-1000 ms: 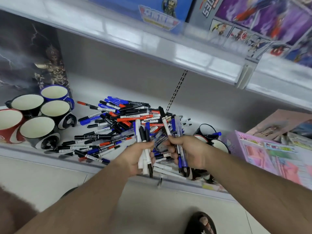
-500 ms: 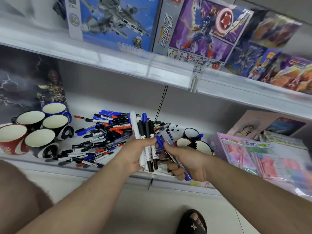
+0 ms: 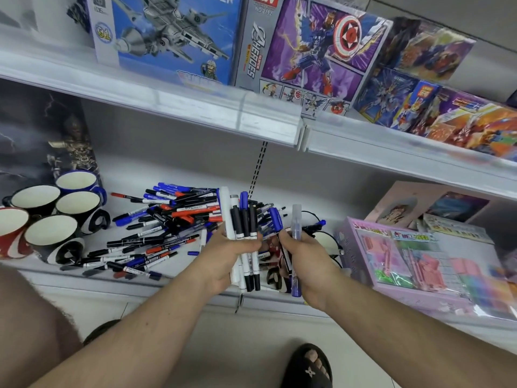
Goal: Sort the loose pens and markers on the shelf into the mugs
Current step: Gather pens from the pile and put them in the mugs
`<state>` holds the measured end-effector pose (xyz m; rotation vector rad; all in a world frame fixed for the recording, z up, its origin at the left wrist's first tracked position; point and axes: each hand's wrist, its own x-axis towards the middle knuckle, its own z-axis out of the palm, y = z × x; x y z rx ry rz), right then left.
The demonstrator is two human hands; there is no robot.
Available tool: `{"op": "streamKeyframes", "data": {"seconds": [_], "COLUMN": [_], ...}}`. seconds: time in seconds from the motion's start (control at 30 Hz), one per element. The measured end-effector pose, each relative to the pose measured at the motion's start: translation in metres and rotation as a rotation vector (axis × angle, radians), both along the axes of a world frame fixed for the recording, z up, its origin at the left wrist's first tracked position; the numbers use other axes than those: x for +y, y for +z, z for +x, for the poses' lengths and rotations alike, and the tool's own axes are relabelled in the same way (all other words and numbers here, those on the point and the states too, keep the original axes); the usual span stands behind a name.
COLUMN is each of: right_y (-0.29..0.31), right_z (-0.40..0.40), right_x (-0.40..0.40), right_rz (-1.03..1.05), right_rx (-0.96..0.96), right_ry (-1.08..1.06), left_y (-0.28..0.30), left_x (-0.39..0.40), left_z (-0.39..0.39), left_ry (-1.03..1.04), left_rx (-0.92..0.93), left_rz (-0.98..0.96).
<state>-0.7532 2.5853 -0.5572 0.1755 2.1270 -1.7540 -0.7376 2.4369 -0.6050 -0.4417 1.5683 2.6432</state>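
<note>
A heap of loose pens and markers (image 3: 167, 219), black, blue and red, lies on the white shelf (image 3: 70, 278). My left hand (image 3: 223, 256) grips an upright bundle of black and white markers (image 3: 246, 236) just right of the heap. Beside it my right hand (image 3: 305, 256) holds blue pens (image 3: 296, 228), one with a clear cap. Several empty mugs (image 3: 50, 236) stand grouped at the shelf's left end. More mugs (image 3: 321, 236) sit behind my right hand, mostly hidden, one with a blue pen in it.
A pink toy box (image 3: 419, 264) and other packs fill the shelf to the right. Toy boxes (image 3: 307, 46) line the upper shelf, whose front edge (image 3: 195, 107) overhangs the pens. A dark poster (image 3: 42, 141) stands behind the left mugs. My sandalled foot (image 3: 310, 368) is on the floor.
The view has tilted up, showing the upper shelf. My left hand's marker bundle has grown and stands more upright. My right hand has drawn closer to the left, its pens now upright.
</note>
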Motion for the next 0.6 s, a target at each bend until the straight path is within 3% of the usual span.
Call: {"op": "streamKeyframes", "data": {"seconds": [0.1,0.27,0.4,0.6], "right_y": [0.001,-0.008,-0.009,-0.012], "right_z": [0.002,0.002,-0.001,-0.003], "right_x": [-0.001,-0.001,0.001,0.003], "right_rz": [-0.03,0.141,0.064,0.115], "right_rx": [0.052,0.278,0.198,0.057], "right_ry": [0.027,0.048,0.007,-0.035], "left_y": [-0.002,-0.006,-0.01,-0.019], "left_x": [0.01,0.012,0.012,0.015], "left_z": [-0.002,-0.004,-0.005,-0.003], "left_ry": [-0.039,-0.056,-0.091,-0.139], "left_rx": [0.014,0.023,0.029,0.008], "left_rz": [-0.009,-0.032,-0.065,-0.164]}}
